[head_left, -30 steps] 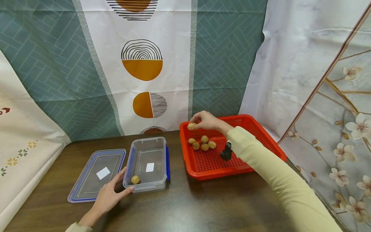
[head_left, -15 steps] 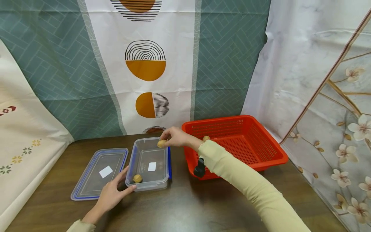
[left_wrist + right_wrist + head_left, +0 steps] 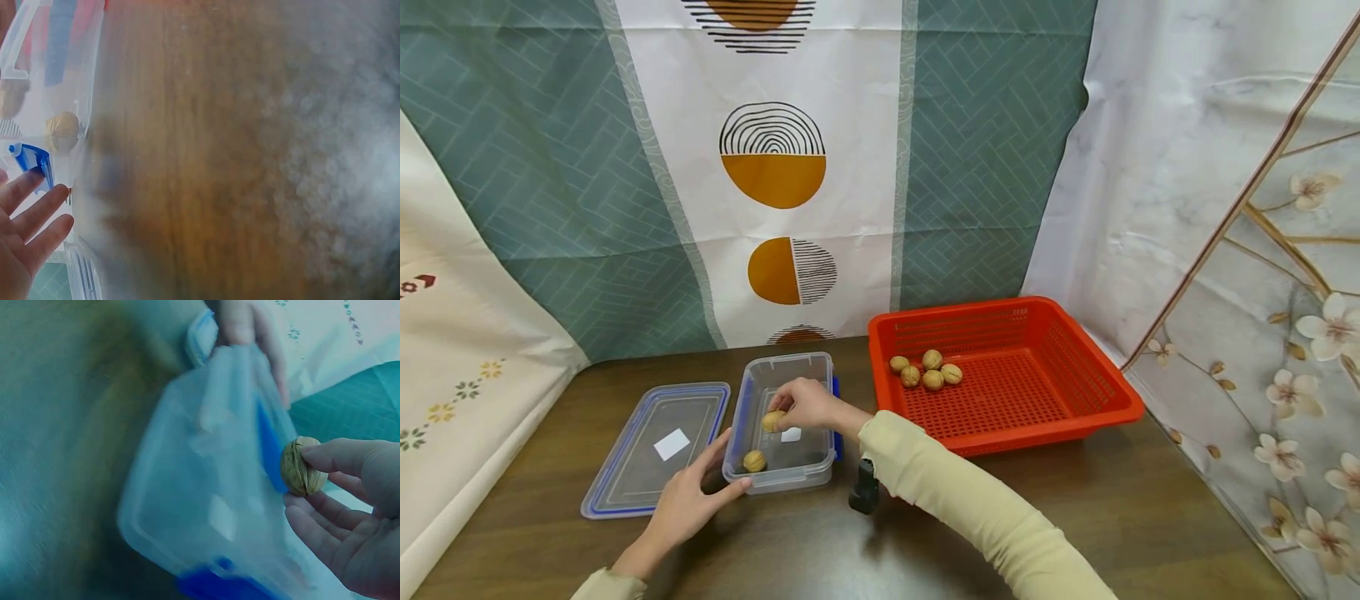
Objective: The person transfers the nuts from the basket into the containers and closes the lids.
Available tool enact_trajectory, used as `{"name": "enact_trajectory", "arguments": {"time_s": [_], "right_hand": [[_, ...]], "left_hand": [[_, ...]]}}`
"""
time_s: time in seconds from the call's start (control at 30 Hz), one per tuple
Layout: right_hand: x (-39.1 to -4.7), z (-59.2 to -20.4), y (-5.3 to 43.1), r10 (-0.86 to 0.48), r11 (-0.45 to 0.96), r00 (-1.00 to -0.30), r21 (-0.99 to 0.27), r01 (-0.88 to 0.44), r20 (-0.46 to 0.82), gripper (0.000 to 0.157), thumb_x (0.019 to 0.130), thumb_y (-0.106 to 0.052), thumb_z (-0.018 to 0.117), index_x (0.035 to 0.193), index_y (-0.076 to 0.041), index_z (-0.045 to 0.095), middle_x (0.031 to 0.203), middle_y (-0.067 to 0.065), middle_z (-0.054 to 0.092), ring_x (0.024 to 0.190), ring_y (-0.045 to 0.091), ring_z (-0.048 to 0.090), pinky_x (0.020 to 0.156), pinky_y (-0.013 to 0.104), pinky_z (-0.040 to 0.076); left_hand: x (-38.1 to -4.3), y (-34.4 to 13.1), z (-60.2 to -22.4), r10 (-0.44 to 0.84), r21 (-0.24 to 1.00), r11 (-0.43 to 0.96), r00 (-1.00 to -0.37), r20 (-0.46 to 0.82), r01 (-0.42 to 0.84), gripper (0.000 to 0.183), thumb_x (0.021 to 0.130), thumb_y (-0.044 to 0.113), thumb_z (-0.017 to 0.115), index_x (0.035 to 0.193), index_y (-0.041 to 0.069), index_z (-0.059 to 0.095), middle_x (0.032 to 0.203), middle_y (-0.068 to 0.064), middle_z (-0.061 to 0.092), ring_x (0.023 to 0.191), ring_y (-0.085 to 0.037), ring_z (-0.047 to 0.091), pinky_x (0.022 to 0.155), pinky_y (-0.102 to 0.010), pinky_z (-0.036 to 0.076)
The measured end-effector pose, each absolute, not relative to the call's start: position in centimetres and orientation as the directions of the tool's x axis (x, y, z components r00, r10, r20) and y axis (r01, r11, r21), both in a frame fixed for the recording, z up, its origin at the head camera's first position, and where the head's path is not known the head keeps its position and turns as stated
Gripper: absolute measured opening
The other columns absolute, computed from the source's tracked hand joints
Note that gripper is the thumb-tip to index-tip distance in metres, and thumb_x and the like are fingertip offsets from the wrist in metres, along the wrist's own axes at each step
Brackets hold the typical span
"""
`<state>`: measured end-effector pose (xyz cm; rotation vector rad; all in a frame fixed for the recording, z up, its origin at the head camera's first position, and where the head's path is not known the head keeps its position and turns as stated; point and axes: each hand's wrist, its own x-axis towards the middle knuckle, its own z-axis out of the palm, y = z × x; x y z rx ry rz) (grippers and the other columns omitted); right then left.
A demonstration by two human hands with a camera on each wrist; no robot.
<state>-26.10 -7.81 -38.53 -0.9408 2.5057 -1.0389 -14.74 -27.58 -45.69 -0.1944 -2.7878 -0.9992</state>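
Observation:
My right hand (image 3: pixel 811 404) pinches a walnut (image 3: pixel 772 421) between thumb and fingertips, low over the clear plastic food container (image 3: pixel 797 477). The right wrist view shows the held walnut (image 3: pixel 300 465) and its ridged shell up close. Another walnut (image 3: pixel 755 461) lies inside the container's near left corner; through the wall, the left wrist view shows this walnut (image 3: pixel 62 130) too. My left hand (image 3: pixel 681 508) rests at that corner from outside, thumb at the front rim and the other fingers spread along the left side. A blue clip hangs off the container beside these fingers (image 3: pixel 37 215).
To the right stands a red perforated basket (image 3: pixel 1000 443) with several walnuts (image 3: pixel 932 380) in its left part. A clear lid (image 3: pixel 632 467) with a blue seal lies flat left of the container. Behind the wooden table hangs a patterned curtain (image 3: pixel 857 167).
My right hand has carried the walnut left from above the basket, past the container's right rim and down over its inside. The left hand has stayed at the container's corner.

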Motion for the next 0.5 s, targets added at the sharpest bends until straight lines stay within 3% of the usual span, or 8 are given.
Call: {"name": "enact_trajectory", "arguments": {"time_s": [0.5], "right_hand": [[-26.2, -42.1, -10.3, -0.563, 0.624, -0.826, -0.669, -0.404, -0.027, 0.02, 0.068, -0.01, 0.078, 0.086, -0.01, 0.071, 0.079, -0.002, 0.066, 0.071, 0.005, 0.056, 0.061, 0.014, 0.041]], "left_hand": [[-14.7, -27.6, -45.7, 0.059, 0.606, 0.774, -0.974, 0.22, 0.184, 0.075, 0.08, 0.039, 0.067, 0.141, 0.013, 0.032, 0.124, -0.02, 0.054, 0.1, -0.034, 0.06, 0.081, -0.056, 0.042]]}}
